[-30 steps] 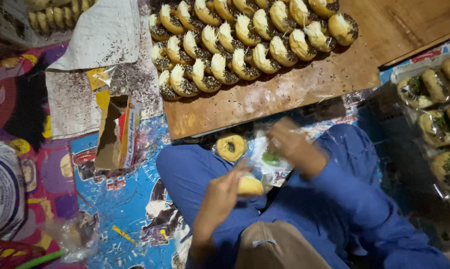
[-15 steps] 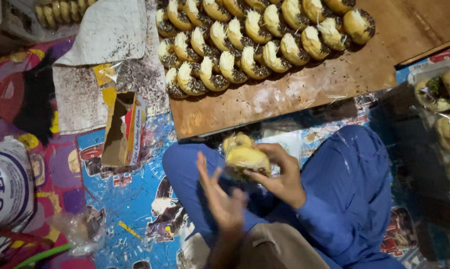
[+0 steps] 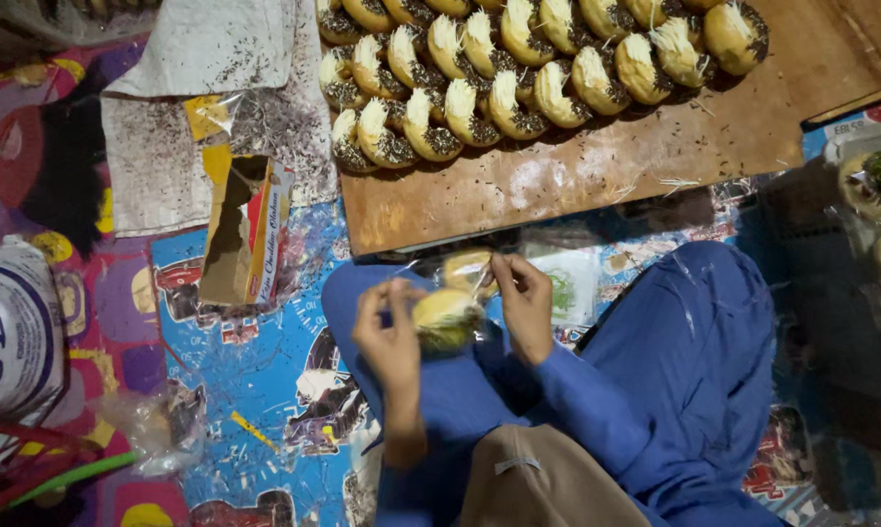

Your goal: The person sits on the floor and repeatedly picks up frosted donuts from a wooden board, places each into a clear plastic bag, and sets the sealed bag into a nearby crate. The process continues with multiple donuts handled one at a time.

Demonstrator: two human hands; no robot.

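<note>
Your left hand (image 3: 389,337) has its grip clamped on a yellow doughnut (image 3: 444,319), which sits just to the right of that grip, over your lap. Your right hand (image 3: 524,303) pinches the clear plastic wrapper (image 3: 470,273) just above and right of the doughnut, fingers closed on the film. The wrapper lies between your two grips, nearer the right one.

I see dim light, brightest on the top. The right edge is dark. My view looks a bit blurry.
</note>
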